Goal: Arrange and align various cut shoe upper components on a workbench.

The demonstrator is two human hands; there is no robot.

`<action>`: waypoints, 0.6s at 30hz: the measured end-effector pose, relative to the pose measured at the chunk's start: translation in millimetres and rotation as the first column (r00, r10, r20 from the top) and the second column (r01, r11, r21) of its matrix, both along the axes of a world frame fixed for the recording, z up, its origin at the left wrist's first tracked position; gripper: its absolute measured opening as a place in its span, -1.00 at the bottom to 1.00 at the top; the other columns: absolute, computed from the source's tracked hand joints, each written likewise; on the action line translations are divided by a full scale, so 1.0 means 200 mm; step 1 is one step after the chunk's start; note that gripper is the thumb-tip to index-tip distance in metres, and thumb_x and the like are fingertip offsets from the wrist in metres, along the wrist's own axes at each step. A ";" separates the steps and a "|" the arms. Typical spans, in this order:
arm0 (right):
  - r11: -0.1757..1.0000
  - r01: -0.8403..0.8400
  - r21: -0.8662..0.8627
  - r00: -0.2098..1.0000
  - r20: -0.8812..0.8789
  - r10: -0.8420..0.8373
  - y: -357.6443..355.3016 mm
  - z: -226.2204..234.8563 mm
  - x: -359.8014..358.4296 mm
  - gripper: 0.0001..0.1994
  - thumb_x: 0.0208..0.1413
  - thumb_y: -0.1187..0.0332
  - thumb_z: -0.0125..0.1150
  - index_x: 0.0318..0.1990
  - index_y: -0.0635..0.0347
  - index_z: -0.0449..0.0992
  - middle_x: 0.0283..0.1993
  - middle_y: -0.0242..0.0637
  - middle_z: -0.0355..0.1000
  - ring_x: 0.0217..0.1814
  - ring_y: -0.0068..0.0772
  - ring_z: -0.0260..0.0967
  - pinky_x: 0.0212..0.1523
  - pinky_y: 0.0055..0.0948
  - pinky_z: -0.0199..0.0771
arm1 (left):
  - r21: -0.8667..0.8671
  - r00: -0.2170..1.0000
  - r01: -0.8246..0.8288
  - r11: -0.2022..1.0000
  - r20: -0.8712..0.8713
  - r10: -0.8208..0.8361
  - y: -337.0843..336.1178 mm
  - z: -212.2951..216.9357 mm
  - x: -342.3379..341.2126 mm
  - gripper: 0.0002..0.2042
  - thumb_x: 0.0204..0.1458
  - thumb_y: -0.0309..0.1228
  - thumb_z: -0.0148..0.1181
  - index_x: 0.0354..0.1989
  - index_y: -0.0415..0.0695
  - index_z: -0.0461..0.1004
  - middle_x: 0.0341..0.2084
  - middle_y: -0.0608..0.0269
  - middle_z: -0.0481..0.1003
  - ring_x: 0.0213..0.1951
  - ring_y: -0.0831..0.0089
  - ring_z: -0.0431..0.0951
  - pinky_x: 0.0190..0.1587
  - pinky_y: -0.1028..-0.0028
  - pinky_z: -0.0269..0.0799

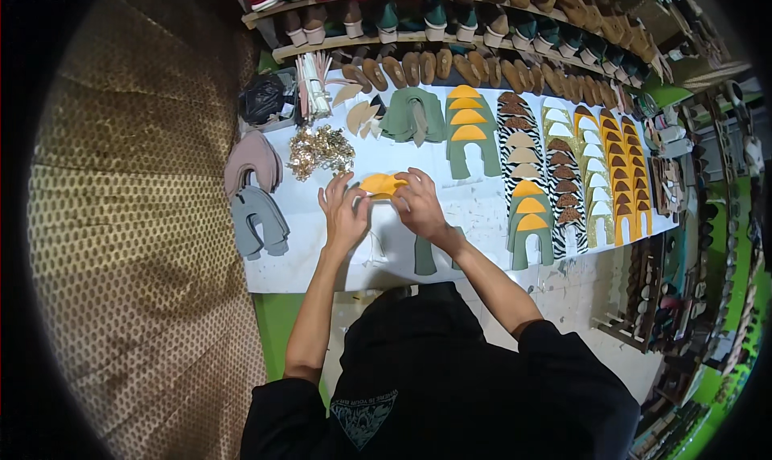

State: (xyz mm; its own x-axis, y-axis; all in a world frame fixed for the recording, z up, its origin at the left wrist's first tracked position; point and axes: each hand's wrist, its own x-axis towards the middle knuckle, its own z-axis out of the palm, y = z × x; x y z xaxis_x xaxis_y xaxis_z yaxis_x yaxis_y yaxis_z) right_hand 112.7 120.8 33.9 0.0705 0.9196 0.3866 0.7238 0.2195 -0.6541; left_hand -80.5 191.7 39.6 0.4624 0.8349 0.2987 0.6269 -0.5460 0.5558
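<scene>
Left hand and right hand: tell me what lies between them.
The head view shows yellow material there, spanning the gap between the left hand and right hand, fingers of both on it.

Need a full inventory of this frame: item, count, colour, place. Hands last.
Table: one, white, centre
Yellow piece: at least one, yellow, near frame centre
Green cutouts: several, green, table's far middle, right and near edge
Pink stack: one, pink, table left
Grey stack: one, grey, nearer than pink
Overlapping rows: several, mixed colours and patterns, table right
Gold bits: one pile, gold, left of centre
Bag: one, black, far left
Footwear: many, red, green, brown, beyond table
Curtain: one, brown-gold, left
Left hand, right hand: one each, bare, holding yellow piece
</scene>
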 end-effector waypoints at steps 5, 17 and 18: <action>0.997 0.054 -0.054 0.998 0.021 -0.052 -0.08 0.17 -0.03 -0.86 0.03 0.45 0.29 -0.23 0.21 0.61 0.18 -0.21 0.36 0.34 0.12 0.14 0.32 -0.02 0.16 | -0.018 0.999 0.051 0.999 0.009 -0.051 -0.05 0.03 -0.07 -0.61 -0.13 -0.42 0.35 -0.05 -0.06 0.47 0.22 0.15 0.30 0.33 0.04 0.17 0.36 -0.22 -0.20; 0.980 -0.040 0.197 0.929 0.368 -0.036 -0.32 0.34 -0.07 -0.69 -0.03 0.39 0.38 -0.08 0.12 0.55 0.22 -0.18 0.30 0.33 0.05 0.16 0.26 0.02 0.24 | 0.344 0.980 0.156 0.926 0.067 -0.190 -0.08 0.21 -0.12 -0.77 -0.26 -0.59 0.28 -0.37 -0.03 0.59 0.13 0.30 0.41 0.30 0.10 0.23 0.36 -0.29 -0.29; 0.982 0.026 0.186 0.941 0.327 -0.087 -0.33 0.35 -0.08 -0.63 -0.04 0.36 0.39 -0.03 0.13 0.52 0.23 -0.16 0.28 0.33 0.06 0.15 0.27 0.03 0.23 | 0.414 0.983 0.135 0.900 0.057 -0.173 -0.09 0.22 -0.13 -0.77 -0.26 -0.58 0.28 -0.37 -0.03 0.59 0.13 0.30 0.41 0.29 0.11 0.25 0.35 -0.31 -0.30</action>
